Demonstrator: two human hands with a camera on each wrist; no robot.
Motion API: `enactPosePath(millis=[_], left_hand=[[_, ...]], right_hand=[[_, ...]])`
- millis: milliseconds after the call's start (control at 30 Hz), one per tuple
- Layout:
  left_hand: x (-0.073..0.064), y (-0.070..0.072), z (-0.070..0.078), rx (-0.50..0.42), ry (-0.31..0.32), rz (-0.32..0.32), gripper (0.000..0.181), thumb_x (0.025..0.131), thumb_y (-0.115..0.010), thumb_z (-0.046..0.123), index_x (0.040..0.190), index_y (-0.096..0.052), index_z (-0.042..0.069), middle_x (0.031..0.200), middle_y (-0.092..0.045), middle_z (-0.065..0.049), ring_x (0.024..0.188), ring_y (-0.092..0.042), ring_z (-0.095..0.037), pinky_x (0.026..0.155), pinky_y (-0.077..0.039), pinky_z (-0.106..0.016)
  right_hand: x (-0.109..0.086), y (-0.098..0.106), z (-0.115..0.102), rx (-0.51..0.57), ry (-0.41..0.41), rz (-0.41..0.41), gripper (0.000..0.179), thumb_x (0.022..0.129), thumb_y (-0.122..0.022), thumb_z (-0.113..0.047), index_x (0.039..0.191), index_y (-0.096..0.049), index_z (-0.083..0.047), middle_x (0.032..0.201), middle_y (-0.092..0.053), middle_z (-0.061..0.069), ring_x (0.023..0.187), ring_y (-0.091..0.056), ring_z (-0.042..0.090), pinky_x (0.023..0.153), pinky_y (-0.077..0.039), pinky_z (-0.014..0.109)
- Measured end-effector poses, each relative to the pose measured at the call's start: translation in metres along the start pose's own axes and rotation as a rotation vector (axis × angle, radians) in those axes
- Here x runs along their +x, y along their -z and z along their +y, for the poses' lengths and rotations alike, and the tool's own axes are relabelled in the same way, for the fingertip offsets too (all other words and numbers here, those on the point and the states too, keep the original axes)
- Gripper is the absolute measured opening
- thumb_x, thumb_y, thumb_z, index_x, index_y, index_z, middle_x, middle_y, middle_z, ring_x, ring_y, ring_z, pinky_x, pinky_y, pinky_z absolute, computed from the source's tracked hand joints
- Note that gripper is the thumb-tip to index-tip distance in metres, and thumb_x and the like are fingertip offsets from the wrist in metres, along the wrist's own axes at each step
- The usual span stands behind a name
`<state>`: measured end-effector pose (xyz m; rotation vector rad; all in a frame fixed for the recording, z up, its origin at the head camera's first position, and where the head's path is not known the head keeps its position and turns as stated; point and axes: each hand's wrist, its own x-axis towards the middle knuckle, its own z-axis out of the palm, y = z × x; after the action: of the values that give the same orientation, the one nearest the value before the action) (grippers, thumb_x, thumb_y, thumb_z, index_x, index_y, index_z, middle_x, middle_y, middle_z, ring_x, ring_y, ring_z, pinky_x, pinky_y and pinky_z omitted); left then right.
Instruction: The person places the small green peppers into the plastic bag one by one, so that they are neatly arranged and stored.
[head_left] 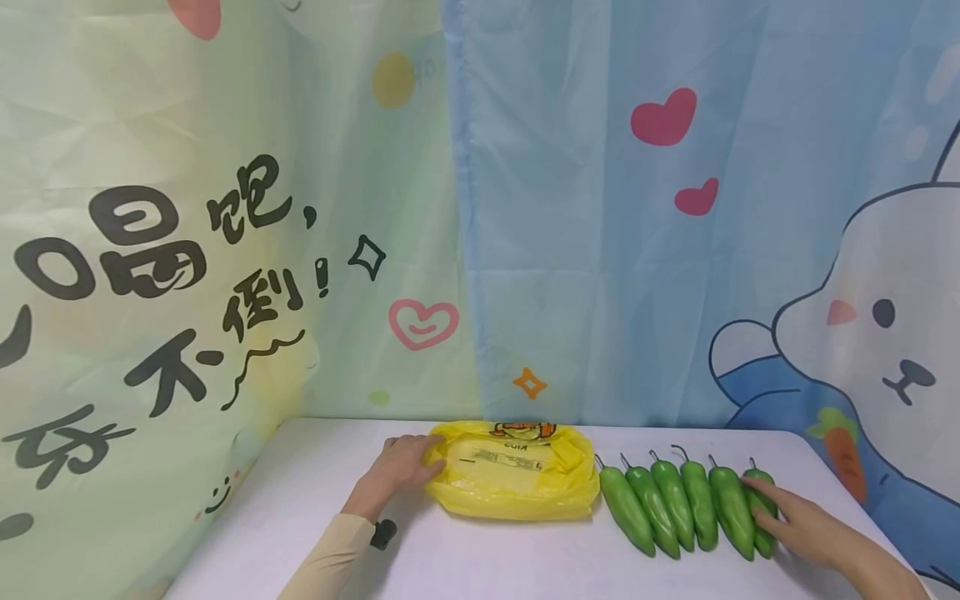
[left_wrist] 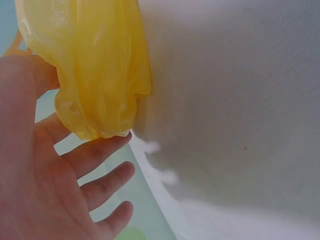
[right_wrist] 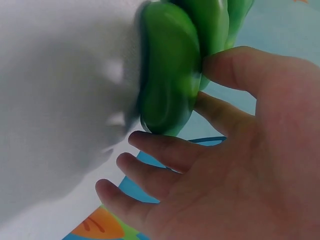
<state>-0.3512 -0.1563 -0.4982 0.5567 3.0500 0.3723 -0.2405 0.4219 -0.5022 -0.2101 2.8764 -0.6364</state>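
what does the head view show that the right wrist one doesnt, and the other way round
Only the head view: the left hand touching the yellow plastic bag, the whole row of six green peppers, and the red hearts on the backdrop.

Only the right wrist view: the palm side of the right hand, with its fingers spread.

Both: the right hand at the end pepper, part of the pepper row, the white table and some backdrop print.

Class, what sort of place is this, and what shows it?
Probably a staged indoor tabletop set: a white table, cartoon-printed curtains behind it, and green peppers in a row.
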Motion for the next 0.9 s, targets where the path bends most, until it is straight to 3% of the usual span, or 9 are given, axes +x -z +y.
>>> enactPosePath(millis=[633, 900], left_hand=[[-0.0009, 0.001, 0.0005, -0.005, -0.01, 0.007, 0.047, 0.097, -0.061, 0.037, 0.137, -0.06, 0.014, 0.136, -0.065, -0.013, 0.127, -0.057, -0.038, 0.106, -0.04, -0.061], [0.0007, -0.0008, -0.0008, -0.005, -0.009, 0.002, 0.047, 0.097, -0.061, 0.037, 0.138, -0.06, 0.014, 0.136, -0.065, -0.013, 0.128, -0.057, -0.038, 0.107, -0.04, -0.061]], right_hand=[[-0.0003, 0.0033, -0.0031, 0.027, -0.011, -0.024, 0.054, 0.099, -0.056, -0.017, 0.14, -0.041, 0.015, 0.137, -0.042, 0.048, 0.124, -0.041, 0.068, 0.095, -0.043, 0.074], [0.0006, -0.0013, 0.0007, 0.008, 0.0, 0.006, 0.056, 0.097, -0.061, -0.017, 0.139, -0.042, 0.015, 0.135, -0.045, 0.047, 0.122, -0.043, 0.067, 0.094, -0.044, 0.073]])
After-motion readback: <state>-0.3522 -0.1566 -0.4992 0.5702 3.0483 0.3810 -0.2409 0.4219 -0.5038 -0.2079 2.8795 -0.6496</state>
